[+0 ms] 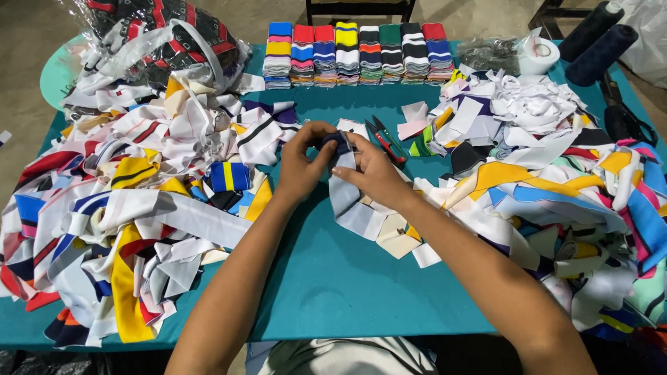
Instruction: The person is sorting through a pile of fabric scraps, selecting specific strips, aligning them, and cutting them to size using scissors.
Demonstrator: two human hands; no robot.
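My left hand (pixel 300 163) and my right hand (pixel 372 170) meet over the middle of the teal table (pixel 333 278). Both pinch a small dark navy fabric piece (pixel 336 143) between the fingertips. A longer white and grey fabric strip (pixel 345 201) hangs from under my right hand down onto the table. Just behind my hands lie small scissors (pixel 384 139) with red and green handles.
A large heap of mixed coloured fabric scraps (pixel 118 208) fills the left side, another heap (pixel 556 173) the right. Neat stacks of folded striped bands (pixel 354 54) line the far edge. A plastic bag of fabric (pixel 160 35), a white tape roll (pixel 538 55), dark thread cones (pixel 597 38) and black shears (pixel 625 118) sit at the back.
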